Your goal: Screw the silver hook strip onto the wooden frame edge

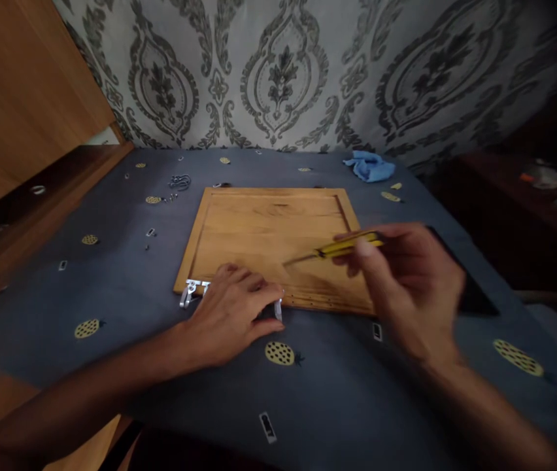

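Observation:
A wooden board [259,219] with a raised rim and grooves along its sides lies flat on the cloth. My left hand [232,304] rests over its near edge, fingers curled, with a silver metal hook [279,309] showing between thumb and forefinger. Left of that hand, another silver hook [187,294] sits at the board's near left corner; whether the two are one piece is hidden under the hand. My right hand [406,281] grips a yellow-handled screwdriver [347,246] above the board's right part. The blurred blade points left and down, and contact with the wood cannot be made out.
Loose metal hooks [180,182] and small screws [170,197] lie at the back left. A blue cloth [371,167] is crumpled at the back right. A dark flat object [477,294] lies beyond my right hand. Wooden furniture [28,85] borders the left side; a patterned curtain [283,72] hangs behind.

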`<move>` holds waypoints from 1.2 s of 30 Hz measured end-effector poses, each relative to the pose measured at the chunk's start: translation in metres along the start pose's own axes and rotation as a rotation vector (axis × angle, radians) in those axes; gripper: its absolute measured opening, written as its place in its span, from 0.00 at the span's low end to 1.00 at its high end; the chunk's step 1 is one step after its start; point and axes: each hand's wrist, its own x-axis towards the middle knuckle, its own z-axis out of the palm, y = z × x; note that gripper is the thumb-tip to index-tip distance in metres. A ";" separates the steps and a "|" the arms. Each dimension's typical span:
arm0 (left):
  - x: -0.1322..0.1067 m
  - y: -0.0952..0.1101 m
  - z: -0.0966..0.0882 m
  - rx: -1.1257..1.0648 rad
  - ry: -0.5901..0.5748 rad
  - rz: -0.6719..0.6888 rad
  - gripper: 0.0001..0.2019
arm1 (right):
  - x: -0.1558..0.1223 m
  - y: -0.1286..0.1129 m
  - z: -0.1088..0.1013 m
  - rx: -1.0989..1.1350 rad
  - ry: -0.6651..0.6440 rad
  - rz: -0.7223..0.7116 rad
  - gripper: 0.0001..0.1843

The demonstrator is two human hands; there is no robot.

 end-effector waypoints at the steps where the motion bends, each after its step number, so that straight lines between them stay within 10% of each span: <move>1: 0.000 0.000 0.000 -0.004 0.001 0.001 0.14 | -0.003 -0.005 -0.004 0.039 0.053 0.006 0.05; 36: 0.002 -0.001 0.001 0.055 -0.020 -0.015 0.14 | -0.037 -0.018 -0.003 0.161 -0.081 -0.158 0.06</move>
